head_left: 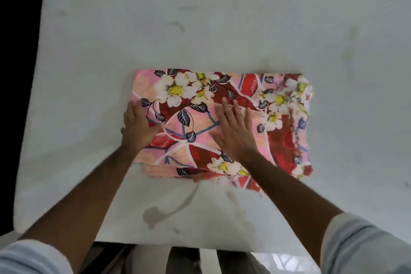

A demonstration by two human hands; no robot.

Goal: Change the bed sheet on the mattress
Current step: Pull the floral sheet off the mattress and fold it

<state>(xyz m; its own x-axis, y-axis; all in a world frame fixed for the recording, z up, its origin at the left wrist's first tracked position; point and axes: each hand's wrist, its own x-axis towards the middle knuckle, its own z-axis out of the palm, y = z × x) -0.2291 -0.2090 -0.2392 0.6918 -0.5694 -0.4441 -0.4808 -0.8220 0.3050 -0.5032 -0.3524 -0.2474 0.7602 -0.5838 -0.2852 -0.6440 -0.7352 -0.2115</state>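
1. Mattress (222, 28): bare white surface with several faint grey stains, filling most of the head view.
2. Bed sheet (278, 140): folded into a rough rectangle, lying flat on the mattress near its middle, slightly toward the near edge. Pattern is pink and red with white, yellow-centred flowers and dark leaves. The right edge and the near edge show uneven, loose layers.
3. Left hand (138, 126): palm down on the left edge of the folded sheet, fingers extended and close together, partly on the fabric and partly over the mattress. Holds nothing.
4. Right hand (235, 131): palm down on the centre of the sheet, fingers straight and slightly spread, pressing flat on the fabric. Holds nothing.
5. Sleeves (364, 244): pale, rolled up on both arms, visible at the lower corners.
6. Floor (278, 260): glossy pale surface visible below the near edge of the mattress.
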